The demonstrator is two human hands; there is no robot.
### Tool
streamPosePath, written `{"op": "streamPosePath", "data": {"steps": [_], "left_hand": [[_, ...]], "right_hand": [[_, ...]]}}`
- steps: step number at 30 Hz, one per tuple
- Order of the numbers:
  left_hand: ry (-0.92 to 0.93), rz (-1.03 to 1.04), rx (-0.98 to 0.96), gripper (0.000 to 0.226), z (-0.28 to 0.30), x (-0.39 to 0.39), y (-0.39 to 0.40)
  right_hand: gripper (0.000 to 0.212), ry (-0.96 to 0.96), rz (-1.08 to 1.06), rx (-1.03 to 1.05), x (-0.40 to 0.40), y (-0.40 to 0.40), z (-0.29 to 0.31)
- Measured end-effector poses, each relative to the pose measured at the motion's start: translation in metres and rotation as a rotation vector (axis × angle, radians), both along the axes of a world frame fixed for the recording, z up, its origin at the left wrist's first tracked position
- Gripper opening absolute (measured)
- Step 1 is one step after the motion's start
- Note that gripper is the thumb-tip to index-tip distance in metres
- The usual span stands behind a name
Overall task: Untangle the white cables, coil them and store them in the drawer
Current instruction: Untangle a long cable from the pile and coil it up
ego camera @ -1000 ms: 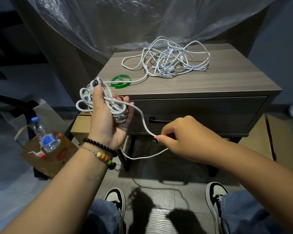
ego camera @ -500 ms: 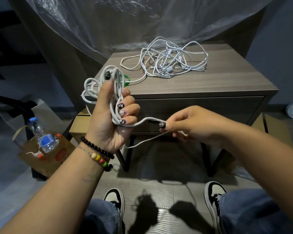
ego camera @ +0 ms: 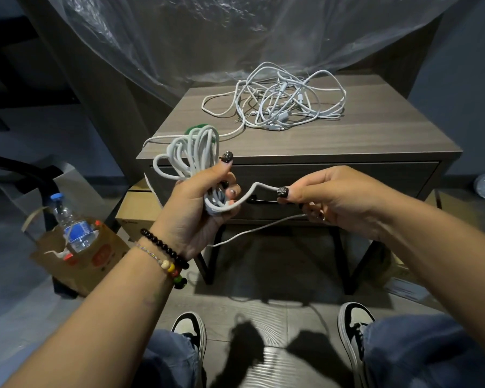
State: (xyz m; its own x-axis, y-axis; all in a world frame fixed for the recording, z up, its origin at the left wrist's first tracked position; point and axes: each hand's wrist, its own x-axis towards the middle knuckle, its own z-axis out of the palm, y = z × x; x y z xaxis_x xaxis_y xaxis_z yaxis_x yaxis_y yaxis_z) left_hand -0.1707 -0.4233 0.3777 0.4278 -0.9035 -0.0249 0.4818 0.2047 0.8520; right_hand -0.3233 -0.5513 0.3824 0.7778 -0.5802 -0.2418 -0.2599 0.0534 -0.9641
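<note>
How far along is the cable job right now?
Done: most of one white cable is wound into a coil gripped in the left hand.
In hand: the right hand pinches that cable's loose tail, about to wrap it.
Left: the tangled pile on the nightstand is still knotted, and the drawer is closed, so nothing looks stored yet.

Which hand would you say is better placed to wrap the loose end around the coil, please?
Right. The right hand already pinches the loose end, while the left hand is full, gripping the coil.
</note>
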Motion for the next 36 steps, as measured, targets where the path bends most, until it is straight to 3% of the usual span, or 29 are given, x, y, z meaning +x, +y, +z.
{"op": "streamPosePath", "data": {"steps": [4,7,15,19,24,29,32,36], "left_hand": [[0.049,0.007,0.014,0.01,0.001,-0.001,-0.001],[0.096,0.027,0.003,0.011,0.0,0.002,-0.001],[0.03,0.087,0.095,0.012,0.002,-0.004,-0.002],[0.058,0.127,0.101,0.012,0.004,-0.006,-0.004],[0.246,0.15,0.005,0.016,0.003,0.001,-0.006],[0.335,0.117,-0.103,0.023,0.005,-0.002,-0.003],[0.317,-0.004,-0.054,0.025,0.005,0.0,-0.002],[0.275,-0.087,0.039,0.022,0.004,0.001,-0.003]], "right_hand": [[0.015,0.068,0.074,-0.093,0.0,0.004,-0.002],[0.009,0.112,0.082,-0.159,0.001,0.008,-0.005],[0.01,0.032,-0.17,-0.198,0.003,-0.001,-0.006],[0.01,0.059,-0.044,-0.217,0.0,0.0,-0.005],[0.012,0.135,0.175,-0.251,-0.003,0.005,-0.005],[0.014,0.171,0.208,-0.281,-0.001,0.005,-0.007],[0.018,0.198,0.167,-0.408,0.0,-0.001,-0.006],[0.028,0.216,0.009,-0.819,-0.003,-0.012,-0.002]]}}
